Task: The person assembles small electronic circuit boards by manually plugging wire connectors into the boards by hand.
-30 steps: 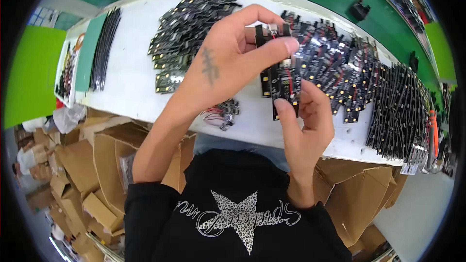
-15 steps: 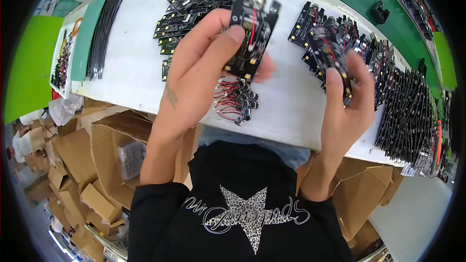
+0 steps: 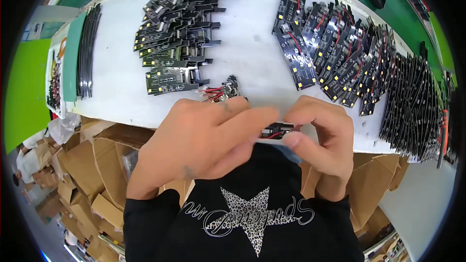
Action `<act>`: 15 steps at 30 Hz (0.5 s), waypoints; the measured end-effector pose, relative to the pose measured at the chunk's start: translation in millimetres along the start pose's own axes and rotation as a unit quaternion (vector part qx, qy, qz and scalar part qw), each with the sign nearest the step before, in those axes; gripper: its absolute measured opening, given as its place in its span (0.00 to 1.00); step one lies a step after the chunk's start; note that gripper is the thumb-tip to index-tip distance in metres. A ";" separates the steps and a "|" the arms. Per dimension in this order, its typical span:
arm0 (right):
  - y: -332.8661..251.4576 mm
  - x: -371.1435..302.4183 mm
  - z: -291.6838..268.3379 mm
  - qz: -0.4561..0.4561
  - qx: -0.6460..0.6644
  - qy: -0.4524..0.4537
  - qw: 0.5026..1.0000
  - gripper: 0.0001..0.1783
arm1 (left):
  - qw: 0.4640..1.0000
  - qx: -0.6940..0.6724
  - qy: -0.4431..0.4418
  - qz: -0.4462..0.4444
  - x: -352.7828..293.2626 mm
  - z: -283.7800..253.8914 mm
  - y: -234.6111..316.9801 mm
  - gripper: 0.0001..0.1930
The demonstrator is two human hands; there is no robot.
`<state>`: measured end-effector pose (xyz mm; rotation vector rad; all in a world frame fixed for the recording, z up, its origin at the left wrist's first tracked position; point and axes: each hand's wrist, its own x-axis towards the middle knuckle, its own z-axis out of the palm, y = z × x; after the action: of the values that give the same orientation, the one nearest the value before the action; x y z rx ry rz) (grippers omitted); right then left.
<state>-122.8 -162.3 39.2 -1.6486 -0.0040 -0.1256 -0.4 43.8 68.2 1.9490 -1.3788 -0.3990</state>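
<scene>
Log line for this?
right hand: pinching red-wired circuit board | left hand: at board's other end, grip unclear | table: left board pile, right board pile

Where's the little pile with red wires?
In the head view, the red-wired pile lies on the white table, slightly left of centre, just beyond the left hand and beside the near end of the left black boards.

The brightly lit tabletop [image 3: 257, 43] bows near dark edges; the left hand [image 3: 204, 138] seems blurred.
</scene>
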 end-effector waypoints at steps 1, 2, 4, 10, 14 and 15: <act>-3.5 -1.1 -0.6 0.000 -0.024 -0.022 0.999 0.08 | 1.000 0.009 -0.015 0.019 0.7 -1.4 1.5 0.23; -5.9 -3.0 0.2 0.007 -0.024 -0.018 1.000 0.08 | 0.999 0.018 -0.029 0.037 0.7 -1.3 1.8 0.25; -8.4 -6.4 2.1 0.000 -0.075 -0.026 0.997 0.08 | 0.996 0.041 -0.001 0.075 -4.4 8.8 -4.6 0.28; -13.5 -11.0 9.3 -0.038 -0.137 -0.057 0.988 0.09 | 0.991 0.060 0.008 0.117 -10.9 13.9 -10.7 0.24; -11.4 -11.6 12.5 -0.031 -0.137 -0.071 0.988 0.09 | 0.983 0.041 0.061 0.169 -13.6 21.6 -18.1 0.21; -10.8 -11.1 12.9 -0.030 -0.124 -0.067 0.990 0.09 | 0.979 0.041 0.065 0.188 -13.9 21.3 -19.6 0.20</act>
<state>-133.6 -147.8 48.1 -1.9037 -0.1458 -0.0628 -5.1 52.2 37.5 1.6916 -1.6533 -0.0350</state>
